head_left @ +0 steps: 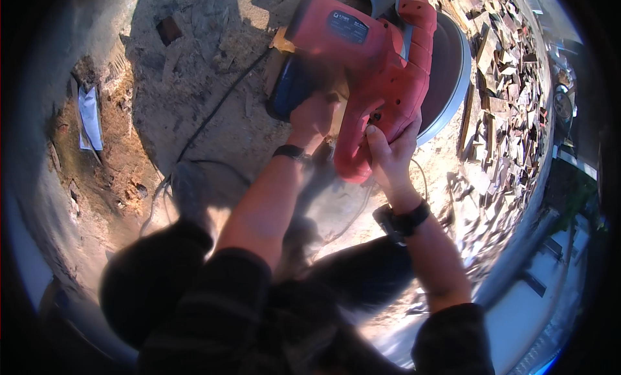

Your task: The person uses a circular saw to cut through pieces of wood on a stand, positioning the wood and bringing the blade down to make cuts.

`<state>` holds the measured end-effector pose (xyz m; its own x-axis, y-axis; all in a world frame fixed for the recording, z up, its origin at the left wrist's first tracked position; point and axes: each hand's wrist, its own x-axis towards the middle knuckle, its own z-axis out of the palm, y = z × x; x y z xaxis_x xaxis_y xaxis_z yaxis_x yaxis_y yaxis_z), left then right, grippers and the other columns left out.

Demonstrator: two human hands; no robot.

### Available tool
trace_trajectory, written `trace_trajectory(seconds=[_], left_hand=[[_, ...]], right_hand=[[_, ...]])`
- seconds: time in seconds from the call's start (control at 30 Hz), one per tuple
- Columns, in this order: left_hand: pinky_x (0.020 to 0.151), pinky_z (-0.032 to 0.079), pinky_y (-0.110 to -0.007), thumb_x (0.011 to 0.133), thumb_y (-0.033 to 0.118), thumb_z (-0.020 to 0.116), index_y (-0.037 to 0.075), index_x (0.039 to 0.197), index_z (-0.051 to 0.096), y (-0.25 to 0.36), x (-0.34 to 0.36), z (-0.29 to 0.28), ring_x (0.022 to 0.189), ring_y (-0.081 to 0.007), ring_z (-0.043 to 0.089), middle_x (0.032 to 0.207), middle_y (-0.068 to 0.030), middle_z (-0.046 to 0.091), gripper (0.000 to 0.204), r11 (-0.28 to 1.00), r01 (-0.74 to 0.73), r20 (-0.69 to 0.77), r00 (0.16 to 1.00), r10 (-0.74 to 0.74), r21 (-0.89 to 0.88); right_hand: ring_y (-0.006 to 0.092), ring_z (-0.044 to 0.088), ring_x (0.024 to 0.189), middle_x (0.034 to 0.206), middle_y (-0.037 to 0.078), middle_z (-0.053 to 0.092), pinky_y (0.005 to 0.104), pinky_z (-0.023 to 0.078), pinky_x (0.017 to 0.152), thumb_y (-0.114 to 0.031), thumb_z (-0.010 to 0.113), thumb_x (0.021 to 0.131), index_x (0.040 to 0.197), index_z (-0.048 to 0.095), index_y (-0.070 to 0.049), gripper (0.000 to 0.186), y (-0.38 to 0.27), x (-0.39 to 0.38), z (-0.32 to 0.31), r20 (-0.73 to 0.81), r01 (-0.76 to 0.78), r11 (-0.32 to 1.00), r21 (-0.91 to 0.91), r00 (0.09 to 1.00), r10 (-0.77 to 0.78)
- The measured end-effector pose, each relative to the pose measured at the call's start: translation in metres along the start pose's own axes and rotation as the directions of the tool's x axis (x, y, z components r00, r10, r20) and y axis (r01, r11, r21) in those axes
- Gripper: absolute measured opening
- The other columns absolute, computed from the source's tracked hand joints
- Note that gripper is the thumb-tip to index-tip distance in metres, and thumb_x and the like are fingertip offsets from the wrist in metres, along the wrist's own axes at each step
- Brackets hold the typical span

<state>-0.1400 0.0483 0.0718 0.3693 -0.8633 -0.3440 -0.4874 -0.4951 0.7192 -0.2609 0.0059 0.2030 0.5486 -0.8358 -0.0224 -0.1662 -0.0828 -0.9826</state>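
Observation:
A red power saw (387, 84) with a looped handle (351, 154) tilts in front of me at the top centre. My right hand (396, 148) is wrapped round this handle, with the thumb lying near a black button. Beside the motor housing, a large round disc or table with a pale rim (462, 84) shows at the right. My left hand (314, 118) is closed low beside the saw, next to a dark blue part (290, 90) of the base. What its fingers grip is partly hidden and blurred.
A black cable (223, 104) runs over the dusty ground at the left. Many wood offcuts (501, 97) are heaped at the right. A white strip (90, 118) lies at the far left, and a dark wood piece (169, 31) at the upper left.

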Motion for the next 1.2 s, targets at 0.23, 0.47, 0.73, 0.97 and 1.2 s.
trace_trajectory(seconds=[0.23, 0.47, 0.73, 0.97, 1.2], left_hand=[[0.074, 0.047, -0.041, 0.084, 0.036, 0.049, 0.014, 0.101, 0.061, -0.004, 0.001, -0.004, 0.092, -0.0317, 0.058, 0.099, -0.0153, 0.060, 0.031, 0.959, -0.266, -0.121, 0.953, 0.276, 0.097], [0.077, 0.045, -0.040, 0.082, 0.042, 0.050, 0.011, 0.104, 0.058, -0.006, 0.001, -0.014, 0.092, -0.0312, 0.058, 0.098, -0.0120, 0.062, 0.038, 0.979, 0.082, 0.044, 0.996, -0.075, -0.188], [0.079, 0.044, -0.042, 0.069, 0.025, 0.072, 0.006, 0.105, 0.054, 0.008, 0.028, -0.087, 0.093, -0.0324, 0.055, 0.094, -0.0141, 0.057, 0.044, 0.967, -0.185, -0.469, 0.848, 0.248, 0.177], [0.097, 0.037, -0.040, 0.066, 0.027, 0.074, 0.005, 0.126, 0.038, -0.006, 0.083, -0.141, 0.119, -0.0353, 0.041, 0.128, -0.0207, 0.043, 0.073, 0.797, -0.201, 0.103, 0.979, 0.174, 0.569], [0.094, 0.039, -0.043, 0.062, 0.038, 0.074, 0.002, 0.124, 0.041, -0.017, 0.085, -0.153, 0.116, -0.0379, 0.044, 0.128, -0.0234, 0.041, 0.079, 0.821, -0.213, 0.209, 0.971, 0.117, 0.530]], right_hand=[[0.0135, 0.055, 0.081, 0.101, 0.010, 0.050, 0.0255, 0.049, 0.067, 0.000, 0.055, 0.075, 0.126, 0.027, -0.001, 0.057, -0.003, 0.006, -0.005, -0.038, 0.058, 0.977, -0.203, 0.997, -0.067], [0.0169, 0.057, 0.058, 0.074, 0.010, 0.057, 0.0292, 0.050, 0.050, -0.013, 0.058, 0.077, 0.093, 0.051, 0.003, 0.024, -0.157, 0.092, -0.037, 0.115, -0.324, 0.946, 0.004, 0.940, 0.321], [0.0186, 0.057, 0.078, 0.096, 0.015, 0.059, 0.0255, 0.047, 0.070, -0.019, 0.051, 0.083, 0.106, 0.051, 0.006, 0.034, -0.218, 0.136, -0.054, 0.318, -0.216, 0.969, -0.118, 0.916, 0.243], [0.0223, 0.055, 0.097, 0.113, 0.019, 0.054, 0.0274, 0.043, 0.087, -0.018, 0.044, 0.080, 0.117, 0.046, 0.006, 0.044, -0.236, 0.147, -0.044, 0.674, -0.347, 0.935, 0.076, 0.709, 0.208], [0.0141, 0.061, 0.060, 0.085, 0.012, 0.063, 0.0214, 0.052, 0.052, -0.019, 0.056, 0.084, 0.104, 0.053, 0.003, 0.030, -0.225, 0.129, -0.050, 0.011, -0.395, 0.916, -0.077, 0.918, 0.397]])
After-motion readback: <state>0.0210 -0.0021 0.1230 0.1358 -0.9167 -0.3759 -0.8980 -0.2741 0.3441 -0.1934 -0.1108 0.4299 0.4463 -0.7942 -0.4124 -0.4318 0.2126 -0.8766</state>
